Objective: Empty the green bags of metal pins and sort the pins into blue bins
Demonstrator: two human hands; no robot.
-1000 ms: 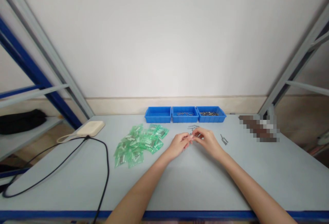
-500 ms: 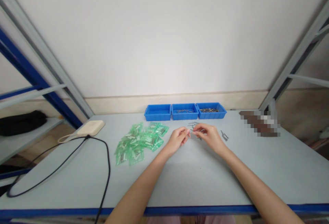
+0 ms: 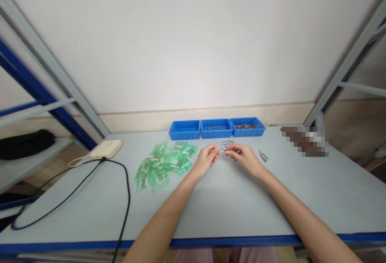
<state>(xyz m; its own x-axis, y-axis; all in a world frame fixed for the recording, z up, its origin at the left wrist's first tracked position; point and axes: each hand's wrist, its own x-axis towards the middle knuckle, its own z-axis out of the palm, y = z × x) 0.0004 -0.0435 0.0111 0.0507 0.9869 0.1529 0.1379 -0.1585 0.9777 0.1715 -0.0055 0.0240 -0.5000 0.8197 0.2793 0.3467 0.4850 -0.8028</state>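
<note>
My left hand (image 3: 208,158) is closed just above the table, its fingertips pressed together; what they hold, if anything, is too small to make out. Close on its right, my right hand (image 3: 243,157) pinches a thin metal pin (image 3: 222,149) between thumb and forefinger, the pin pointing toward the left hand. A small gap separates the two hands. Behind the right hand lie several loose metal pins (image 3: 228,142), partly covered by its fingers. Farther right rests a small group of similar metal pieces (image 3: 263,157).
Green plastic bags (image 3: 159,170) with metal pieces inside lie heaped at left. Three joined blue bins (image 3: 216,134) stand along the wall; the middle and right ones hold thin metal pieces. A white box (image 3: 107,149) and black cable (image 3: 128,190) are farther left. A pixelated object (image 3: 304,142) lies right.
My hands have drawn slightly apart, the left one moving a little to the left. The pin now shows at the right fingertips. The view has shifted slightly.
</note>
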